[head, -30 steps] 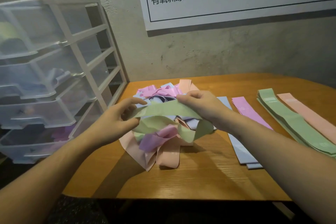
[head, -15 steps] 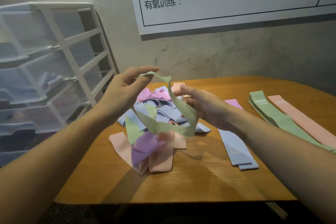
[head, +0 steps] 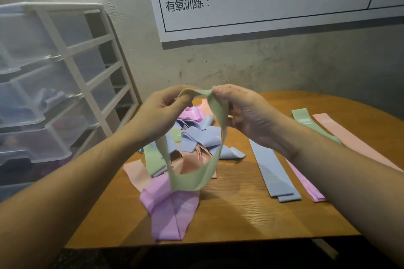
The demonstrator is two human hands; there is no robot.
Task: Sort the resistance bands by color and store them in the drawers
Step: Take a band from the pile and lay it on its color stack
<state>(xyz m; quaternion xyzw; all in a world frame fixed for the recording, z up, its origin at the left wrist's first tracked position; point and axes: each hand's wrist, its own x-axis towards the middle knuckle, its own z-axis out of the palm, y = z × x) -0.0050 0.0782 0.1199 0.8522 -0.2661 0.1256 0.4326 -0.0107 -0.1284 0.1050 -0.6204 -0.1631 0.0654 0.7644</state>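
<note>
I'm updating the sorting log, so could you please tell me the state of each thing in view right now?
Green band: lifted above the table, hanging as an open loop from both hands.
Left hand: pinching the band's top.
Right hand: pinching the band's top.
Mixed pile: tangled, unsorted.
Blue stack: laid flat.
Purple stack: flat.
Green stack: flat.
Pink stack: flat.
Drawers: pulled partly out.

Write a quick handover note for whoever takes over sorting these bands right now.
Left hand and right hand: both pinch the top of one green band, its loop hanging above the mixed pile.
Sorted stacks lie flat on the table: blue stack, purple stack, green stack, pink stack.
Drawer unit stands left of the table; some drawers hold bands.
Left: lay this band on the green stack, sort the rest of the pile, store the stacks in drawers.
</note>
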